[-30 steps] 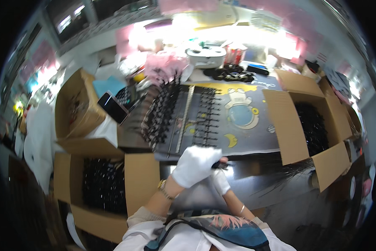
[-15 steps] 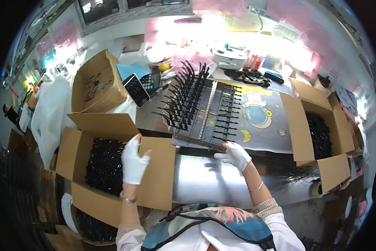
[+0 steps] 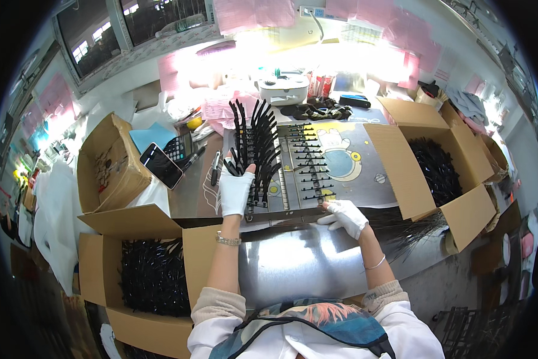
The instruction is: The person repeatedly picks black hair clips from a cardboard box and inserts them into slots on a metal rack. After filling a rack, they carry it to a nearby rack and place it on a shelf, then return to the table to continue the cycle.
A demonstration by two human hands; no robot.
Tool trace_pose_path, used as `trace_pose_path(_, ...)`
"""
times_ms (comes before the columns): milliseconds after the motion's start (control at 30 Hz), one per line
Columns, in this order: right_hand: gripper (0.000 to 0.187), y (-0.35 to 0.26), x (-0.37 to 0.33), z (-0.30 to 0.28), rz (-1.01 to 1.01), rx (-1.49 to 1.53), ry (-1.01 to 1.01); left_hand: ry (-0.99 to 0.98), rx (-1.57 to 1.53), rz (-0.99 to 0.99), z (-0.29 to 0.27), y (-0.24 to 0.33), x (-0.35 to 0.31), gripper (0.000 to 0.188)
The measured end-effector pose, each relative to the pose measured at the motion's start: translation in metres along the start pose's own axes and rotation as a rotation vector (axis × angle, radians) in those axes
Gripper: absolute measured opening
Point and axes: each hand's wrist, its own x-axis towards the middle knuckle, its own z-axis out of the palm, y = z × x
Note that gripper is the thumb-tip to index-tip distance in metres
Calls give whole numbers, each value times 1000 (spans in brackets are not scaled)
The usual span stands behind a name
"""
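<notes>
A metal rack (image 3: 284, 179) lies on the table before me, with rows of black pegs along its right part. Long black curved strips (image 3: 262, 134) stand up in dense rows on its left part. My left hand (image 3: 235, 190), in a white glove with bare fingertips, is closed around several of these strips at the near left of the rack. My right hand (image 3: 347, 218), gloved the same way, pinches the near end of the pegged row at the rack's front edge. Its other fingers reach leftward below that edge.
Open cardboard boxes full of black strips stand at left (image 3: 104, 269) and right (image 3: 394, 173). A worn box (image 3: 110, 164), a phone (image 3: 161, 166) and a calculator (image 3: 178, 147) lie at far left. A printed mat (image 3: 365, 185) lies under the rack. Loose black bristles (image 3: 400, 230) hang off the table.
My left hand has moved from the left box up and right to the rack and closed on strips there. The right hand stays at the rack's front edge. The whole view has shifted.
</notes>
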Motion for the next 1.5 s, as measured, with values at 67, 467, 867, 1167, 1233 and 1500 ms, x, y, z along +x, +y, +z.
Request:
trace_pose_path(67, 53, -1, -4, 9, 27, -27, 44, -33, 64, 50, -11, -1, 6, 63)
trace_pose_path(467, 19, -18, -14, -15, -289, 63, 264, -160, 44, 218, 17, 11, 14, 22)
trace_pose_path(867, 95, -41, 27, 124, -662, -350, 651, 242, 65, 187, 59, -29, -30, 26)
trace_pose_path(1167, 31, -39, 106, 125, -506, 0, 739, 244, -99, 125, 41, -31, -36, 31)
trace_pose_path(1233, 33, -36, 113, 114, -520, 481, 579, 213, -247, 196, 36, -35, -34, 35)
trace_pose_path(1500, 31, -25, 65, 115, -685, 765, 51, 198, -222, 28, 44, -47, -24, 24)
